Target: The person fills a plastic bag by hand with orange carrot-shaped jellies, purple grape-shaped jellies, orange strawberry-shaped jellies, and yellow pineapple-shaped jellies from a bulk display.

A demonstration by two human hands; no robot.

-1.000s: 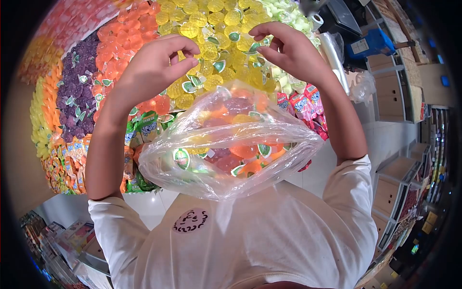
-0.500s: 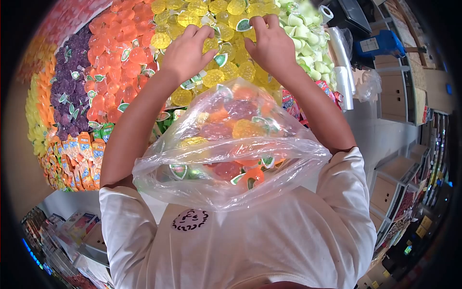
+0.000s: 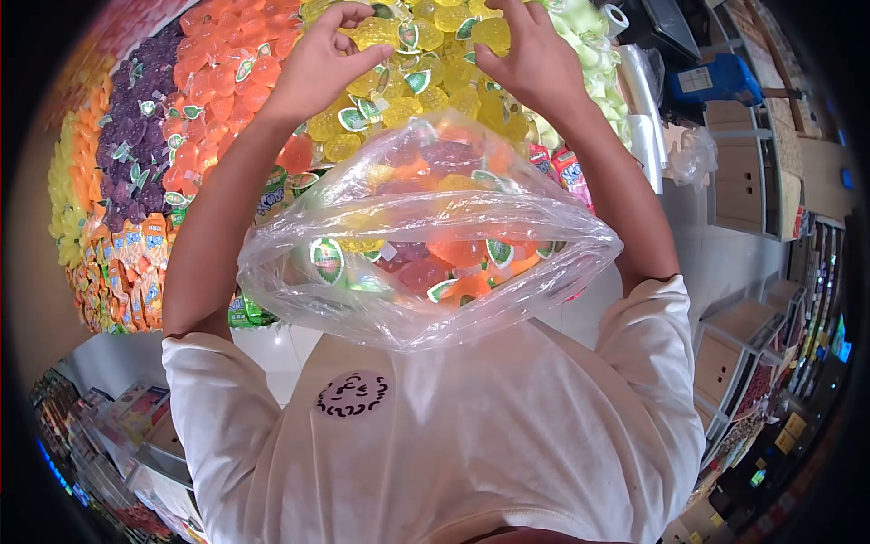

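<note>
My left hand (image 3: 328, 65) reaches over a heap of yellow pineapple-shaped jelly cups (image 3: 403, 111) with green leaf labels. Its thumb and fingers stand apart, with a yellow jelly cup (image 3: 375, 34) in the gap. Across the same heap my right hand (image 3: 541, 56) is open, its thumb and fingers on either side of another yellow jelly cup (image 3: 490, 34). Between my forearms sits a clear plastic bag (image 3: 408, 317), its mouth gaping towards my chest. Orange, purple and yellow jelly cups (image 3: 458, 249) show inside it.
Orange jelly cups (image 3: 227, 68), purple grape-shaped ones (image 3: 136, 122) and pale green ones (image 3: 580, 45) flank the yellow heap. Wrapped snack packs (image 3: 127, 267) line the front left edge. Plastic bag rolls (image 3: 642, 118) stand at the right, near a blue object (image 3: 720, 82).
Both hands have moved farther forward and apart over the yellow jelly cups, their fingers spreading wider. The plastic bag sits higher in the view.
</note>
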